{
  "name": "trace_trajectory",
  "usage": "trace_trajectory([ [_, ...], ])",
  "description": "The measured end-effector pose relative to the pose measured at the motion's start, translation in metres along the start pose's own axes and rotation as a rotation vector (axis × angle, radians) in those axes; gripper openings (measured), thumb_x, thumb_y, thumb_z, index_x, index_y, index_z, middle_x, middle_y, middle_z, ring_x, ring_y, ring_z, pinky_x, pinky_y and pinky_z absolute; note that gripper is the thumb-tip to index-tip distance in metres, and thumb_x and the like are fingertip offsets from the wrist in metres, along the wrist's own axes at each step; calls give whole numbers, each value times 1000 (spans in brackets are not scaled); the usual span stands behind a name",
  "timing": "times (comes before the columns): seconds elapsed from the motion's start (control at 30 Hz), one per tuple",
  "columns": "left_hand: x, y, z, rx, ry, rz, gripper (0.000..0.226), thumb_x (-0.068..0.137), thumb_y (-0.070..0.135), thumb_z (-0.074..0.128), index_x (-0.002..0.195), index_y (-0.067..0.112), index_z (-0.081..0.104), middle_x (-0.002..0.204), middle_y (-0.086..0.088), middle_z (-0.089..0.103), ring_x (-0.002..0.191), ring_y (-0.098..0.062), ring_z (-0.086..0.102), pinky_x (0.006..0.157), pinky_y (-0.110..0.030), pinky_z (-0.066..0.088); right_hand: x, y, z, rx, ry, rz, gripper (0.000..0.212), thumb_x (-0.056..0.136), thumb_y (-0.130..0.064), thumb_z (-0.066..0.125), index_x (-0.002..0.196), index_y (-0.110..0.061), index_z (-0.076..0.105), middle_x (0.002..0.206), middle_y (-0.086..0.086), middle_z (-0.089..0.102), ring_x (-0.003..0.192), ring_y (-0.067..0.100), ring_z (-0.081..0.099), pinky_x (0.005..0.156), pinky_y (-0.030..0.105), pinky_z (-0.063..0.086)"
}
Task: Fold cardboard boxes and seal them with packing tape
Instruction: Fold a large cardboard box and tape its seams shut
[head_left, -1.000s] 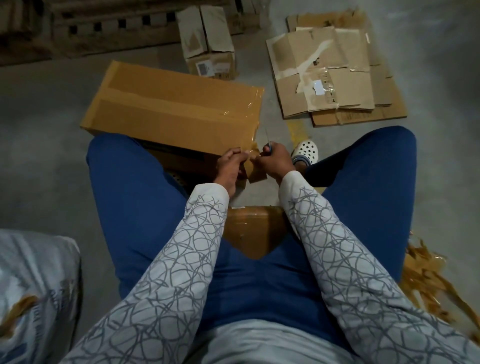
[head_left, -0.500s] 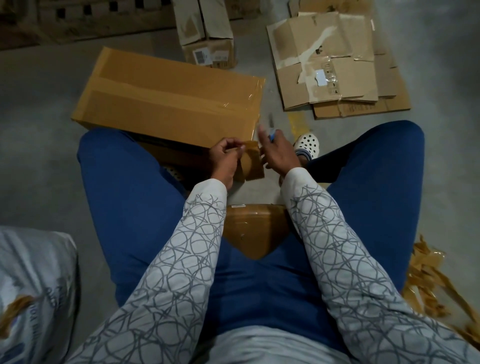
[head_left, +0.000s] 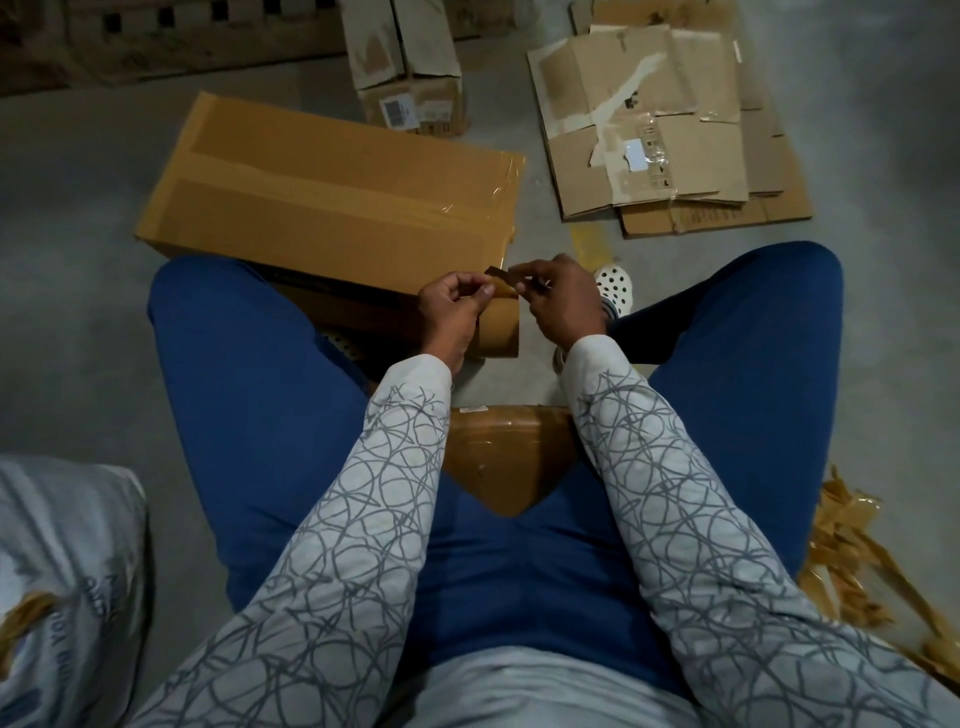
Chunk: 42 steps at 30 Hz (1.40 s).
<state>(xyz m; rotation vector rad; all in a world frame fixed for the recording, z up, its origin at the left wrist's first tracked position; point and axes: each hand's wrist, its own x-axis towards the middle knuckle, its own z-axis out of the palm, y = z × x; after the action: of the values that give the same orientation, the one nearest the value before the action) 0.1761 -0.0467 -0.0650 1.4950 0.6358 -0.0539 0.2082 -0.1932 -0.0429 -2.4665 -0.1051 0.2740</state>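
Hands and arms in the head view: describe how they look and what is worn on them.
The left sleeve and right sleeve match: long, pale grey-white fabric covered with scribbled, overlapping dark grey circles, ending at the wrists. The left hand and right hand are bare, without gloves.

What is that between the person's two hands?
A roll of brown packing tape: the left hand grips it, the right hand pinches its loose end, seen in the head view.

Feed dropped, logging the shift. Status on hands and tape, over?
Left hand grips tape roll. Right hand pinches tape end at the roll's top. Taped box ahead on floor, neither hand on it. Nothing blocking.
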Motion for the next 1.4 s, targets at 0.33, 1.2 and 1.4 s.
trace_trajectory([
  [0.33, -1, 5, 0, -74, 40, -49, 13, 90, 2, 72, 103, 3, 70, 92, -2, 72, 80, -3, 67, 72, -13, 55, 0, 1, 1, 95, 18, 24, 20, 97, -30, 66, 113, -29, 78, 109, 3, 72, 101, 21, 65, 85, 30, 49],
  [1.2, -2, 9, 6, -221, 40, -103, 61, 61, 0, 92, 114, 20, 69, 123, -8, 63, 111, -16, 60, 75, -22, 57, -14, -3, 1, 20, 187, 178, 21, 97, -34, 60, 109, -27, 75, 115, -4, 65, 104, 20, 61, 80, 31, 43],
  [1.4, 5, 5, 10, -219, 81, -183, 40, 86, 12, 79, 121, 6, 61, 101, -8, 69, 84, -22, 67, 62, -28, 56, -11, 16, -17, 47, 336, 312, 19, 95, -33, 62, 105, -26, 77, 113, 2, 67, 105, 25, 62, 80, 30, 41],
])
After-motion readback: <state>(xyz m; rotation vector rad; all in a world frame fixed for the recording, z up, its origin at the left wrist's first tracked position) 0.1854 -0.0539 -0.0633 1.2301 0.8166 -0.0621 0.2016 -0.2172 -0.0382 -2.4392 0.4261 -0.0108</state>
